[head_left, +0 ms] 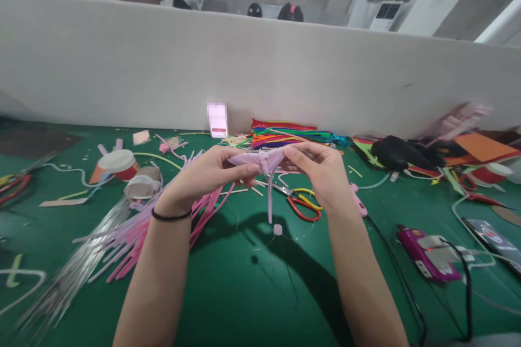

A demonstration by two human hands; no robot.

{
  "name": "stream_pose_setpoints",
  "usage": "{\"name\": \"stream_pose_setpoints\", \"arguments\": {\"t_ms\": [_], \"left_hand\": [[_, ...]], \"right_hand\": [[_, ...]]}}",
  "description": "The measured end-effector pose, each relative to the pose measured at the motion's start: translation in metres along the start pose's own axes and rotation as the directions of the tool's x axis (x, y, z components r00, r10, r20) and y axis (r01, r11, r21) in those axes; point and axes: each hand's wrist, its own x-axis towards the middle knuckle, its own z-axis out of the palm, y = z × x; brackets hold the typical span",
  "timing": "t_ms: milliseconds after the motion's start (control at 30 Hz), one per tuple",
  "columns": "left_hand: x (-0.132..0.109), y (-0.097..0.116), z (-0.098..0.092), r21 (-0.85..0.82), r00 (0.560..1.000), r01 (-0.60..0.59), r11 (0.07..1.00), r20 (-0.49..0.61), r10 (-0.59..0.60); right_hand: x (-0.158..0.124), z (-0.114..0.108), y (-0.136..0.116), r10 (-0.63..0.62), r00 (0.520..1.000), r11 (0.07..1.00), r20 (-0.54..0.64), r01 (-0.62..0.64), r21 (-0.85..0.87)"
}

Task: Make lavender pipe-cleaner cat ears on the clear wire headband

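Both my hands hold up a lilac pipe-cleaner piece above the middle of the table. It spreads flat like a bow or pair of wings, and one loose stem hangs straight down from its centre. My left hand pinches its left side between thumb and fingers. On the other side, my right hand grips the right end, its fingertips partly hidden behind the piece. Below lies a small pale pink round bit on the green tabletop. Scissors with red and yellow handles rest just under my right hand.
Pink and lilac pipe cleaners and clear strands lie at left, near paper cups. A lit phone leans on the white partition beside colourful pipe cleaners. At right are a magenta power bank and cables.
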Motion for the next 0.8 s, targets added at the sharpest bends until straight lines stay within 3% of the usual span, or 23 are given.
{"name": "stream_pose_setpoints", "arguments": {"t_ms": [333, 600, 800], "left_hand": [[0.013, -0.021, -0.002, -0.092, 0.999, 0.033, 0.995, 0.014, -0.032], [0.025, -0.045, -0.008, -0.146, 0.985, 0.095, 0.985, -0.130, -0.115], [0.028, -0.058, -0.010, -0.246, 0.982, 0.170, 0.954, -0.039, -0.186]], "right_hand": [[0.009, 0.002, 0.016, 0.090, 0.996, 0.995, -0.023, -0.089, 0.053], [0.018, 0.004, 0.039, 0.274, 0.960, 0.952, 0.055, -0.279, 0.127], [0.021, 0.000, 0.051, 0.345, 0.932, 0.938, 0.112, -0.346, -0.005]]}}
